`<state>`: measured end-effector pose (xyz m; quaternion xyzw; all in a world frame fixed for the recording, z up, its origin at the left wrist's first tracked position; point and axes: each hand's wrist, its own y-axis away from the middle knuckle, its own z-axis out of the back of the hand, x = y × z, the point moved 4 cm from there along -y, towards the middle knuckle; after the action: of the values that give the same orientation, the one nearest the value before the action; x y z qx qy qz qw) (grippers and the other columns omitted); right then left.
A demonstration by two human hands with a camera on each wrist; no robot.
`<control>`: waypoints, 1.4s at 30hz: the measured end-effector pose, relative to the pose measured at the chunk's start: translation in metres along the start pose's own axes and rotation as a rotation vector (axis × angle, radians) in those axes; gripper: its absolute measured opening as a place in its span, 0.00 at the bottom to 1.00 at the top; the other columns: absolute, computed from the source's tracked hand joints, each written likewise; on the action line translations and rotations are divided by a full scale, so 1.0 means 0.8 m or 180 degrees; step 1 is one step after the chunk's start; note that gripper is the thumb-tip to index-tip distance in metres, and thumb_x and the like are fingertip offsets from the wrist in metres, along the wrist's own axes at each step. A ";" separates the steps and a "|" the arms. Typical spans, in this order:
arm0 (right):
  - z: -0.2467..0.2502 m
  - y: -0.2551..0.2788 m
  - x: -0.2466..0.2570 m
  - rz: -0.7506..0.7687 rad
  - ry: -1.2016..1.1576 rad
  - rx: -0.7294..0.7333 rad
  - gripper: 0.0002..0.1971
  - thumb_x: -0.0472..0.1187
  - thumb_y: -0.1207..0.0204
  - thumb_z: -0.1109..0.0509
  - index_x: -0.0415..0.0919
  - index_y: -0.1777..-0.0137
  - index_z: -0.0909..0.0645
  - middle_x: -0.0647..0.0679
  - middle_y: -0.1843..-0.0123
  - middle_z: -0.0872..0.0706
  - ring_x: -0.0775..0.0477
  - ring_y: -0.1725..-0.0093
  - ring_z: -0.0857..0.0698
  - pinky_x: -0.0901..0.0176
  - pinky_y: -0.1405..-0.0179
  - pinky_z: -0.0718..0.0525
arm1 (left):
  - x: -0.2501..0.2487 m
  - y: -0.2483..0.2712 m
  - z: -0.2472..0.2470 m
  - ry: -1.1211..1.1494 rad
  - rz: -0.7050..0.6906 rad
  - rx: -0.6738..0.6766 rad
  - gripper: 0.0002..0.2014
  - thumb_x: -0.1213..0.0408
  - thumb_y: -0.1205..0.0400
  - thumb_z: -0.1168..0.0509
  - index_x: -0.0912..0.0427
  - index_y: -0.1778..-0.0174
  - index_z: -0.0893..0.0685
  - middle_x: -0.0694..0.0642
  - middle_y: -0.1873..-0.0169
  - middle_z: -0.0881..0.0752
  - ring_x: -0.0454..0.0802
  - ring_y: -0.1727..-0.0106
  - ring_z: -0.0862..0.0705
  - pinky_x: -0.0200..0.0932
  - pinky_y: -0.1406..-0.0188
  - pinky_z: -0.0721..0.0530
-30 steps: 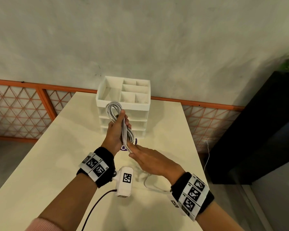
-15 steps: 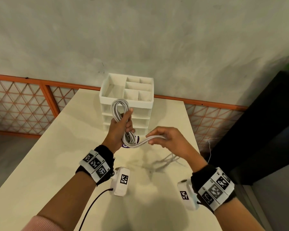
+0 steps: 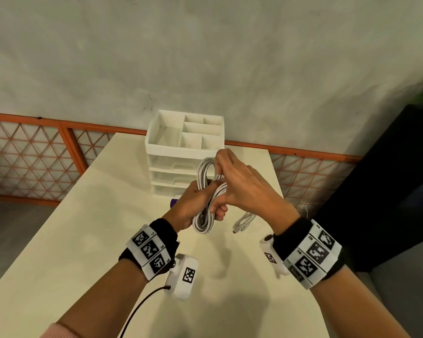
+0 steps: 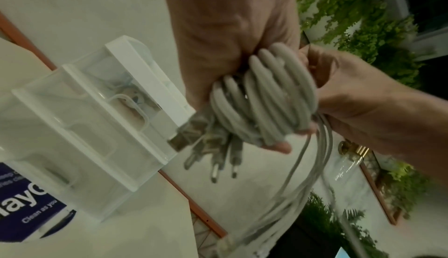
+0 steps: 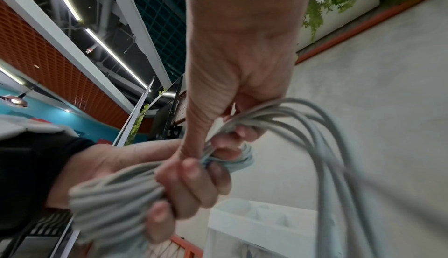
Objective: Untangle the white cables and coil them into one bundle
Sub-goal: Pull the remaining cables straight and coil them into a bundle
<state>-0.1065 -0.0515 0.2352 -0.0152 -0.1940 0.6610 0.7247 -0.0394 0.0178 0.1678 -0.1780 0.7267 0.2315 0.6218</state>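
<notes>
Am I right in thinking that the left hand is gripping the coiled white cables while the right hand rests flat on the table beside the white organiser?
Not quite. The left hand does grip the cables, but the right hand is not on the table: it is raised at the coil, pinching strands, near the organiser. The head view shows this.

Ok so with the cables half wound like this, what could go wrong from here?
1. The left hand grips the white cable bundle only at its middle; if that grip loosens while the right hand wraps, the loops may spring apart.
2. The loose cable tail trails toward the table edge and could snag or swing.
3. The connector ends dangle free from the bundle and might catch in a loop, tangling it again.
</notes>
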 end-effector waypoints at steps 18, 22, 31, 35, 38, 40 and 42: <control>-0.012 0.017 -0.050 -0.0587 -0.1126 0.0600 0.17 0.52 0.18 0.39 0.38 0.60 0.23 0.53 0.78 0.26 0.56 0.78 0.29 0.55 0.67 0.26 | 0.047 -0.007 0.020 -0.0769 0.0251 -0.0314 0.27 0.38 0.20 0.41 0.61 0.69 0.25 0.53 0.85 0.27 0.46 0.86 0.33 0.37 0.82 0.29; -0.013 0.006 -0.038 -0.0633 -0.1887 0.0506 0.07 0.47 0.17 0.39 0.46 0.48 0.33 0.44 0.74 0.20 0.56 0.77 0.27 0.64 0.70 0.26 | 0.054 0.003 -0.001 -0.0672 0.0456 0.0046 0.35 0.26 0.24 0.61 0.51 0.67 0.21 0.53 0.84 0.27 0.48 0.83 0.32 0.38 0.80 0.29; -0.032 -0.017 -0.047 -0.1173 -0.2292 0.0242 0.12 0.44 0.19 0.35 0.43 0.46 0.36 0.47 0.78 0.23 0.52 0.80 0.28 0.60 0.76 0.31 | 0.058 0.015 -0.011 -0.0488 0.0508 0.0596 0.41 0.26 0.26 0.64 0.63 0.53 0.26 0.58 0.80 0.29 0.47 0.83 0.34 0.38 0.79 0.29; -0.035 -0.017 -0.053 -0.1121 -0.2110 0.0305 0.16 0.47 0.25 0.28 0.44 0.50 0.33 0.46 0.80 0.22 0.53 0.83 0.28 0.61 0.77 0.30 | 0.057 0.021 -0.002 -0.0653 0.0414 0.0628 0.21 0.43 0.20 0.40 0.60 0.63 0.25 0.59 0.79 0.28 0.49 0.83 0.34 0.40 0.77 0.28; -0.031 -0.011 -0.070 -0.1240 -0.2005 0.0064 0.20 0.58 0.30 0.26 0.43 0.59 0.29 0.52 0.81 0.26 0.54 0.82 0.31 0.66 0.79 0.31 | 0.055 0.022 0.010 -0.0662 0.0367 0.0535 0.19 0.51 0.15 0.44 0.64 0.63 0.24 0.59 0.82 0.28 0.50 0.84 0.35 0.40 0.77 0.27; -0.030 -0.002 -0.085 -0.1334 -0.2271 -0.0224 0.21 0.59 0.27 0.31 0.41 0.64 0.28 0.56 0.81 0.31 0.55 0.80 0.35 0.66 0.77 0.32 | 0.052 0.020 0.017 -0.0531 0.0332 0.0372 0.20 0.53 0.15 0.45 0.64 0.64 0.24 0.59 0.83 0.27 0.51 0.84 0.35 0.39 0.78 0.28; -0.036 0.010 -0.090 -0.1285 -0.2757 -0.0371 0.18 0.55 0.21 0.37 0.40 0.63 0.31 0.54 0.76 0.34 0.56 0.77 0.36 0.66 0.76 0.34 | 0.048 0.020 0.022 -0.0378 0.0221 0.0190 0.20 0.52 0.15 0.45 0.64 0.64 0.24 0.58 0.83 0.27 0.51 0.84 0.35 0.39 0.79 0.29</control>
<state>-0.1089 -0.1132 0.1873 0.2589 -0.5138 0.4407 0.6890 -0.0400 0.0415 0.1299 -0.1200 0.7009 0.2414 0.6604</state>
